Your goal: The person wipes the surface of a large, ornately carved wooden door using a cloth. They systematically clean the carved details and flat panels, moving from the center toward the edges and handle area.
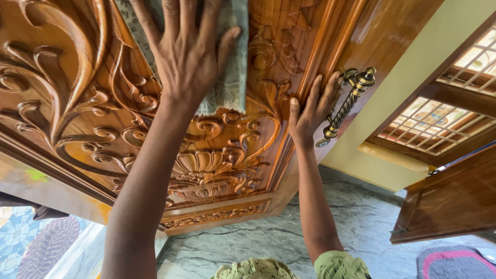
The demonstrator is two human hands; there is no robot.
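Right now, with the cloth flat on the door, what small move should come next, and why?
Probably slide the left hand and cloth down toward the scrolls. The cloth lies above them on the door, and the right hand steadies it beside the handle.

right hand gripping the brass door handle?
No: the right hand lies flat on the carved door, beside the brass handle.

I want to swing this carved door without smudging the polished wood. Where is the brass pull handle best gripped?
Probably on the twisted middle shaft of the brass pull handle, between its two end mounts. The bar stands off the wooden door, so fingers can wrap behind it. Come from the open edge side, since the right hand lies flat on the wood just beside it, while the left hand presses a cloth.
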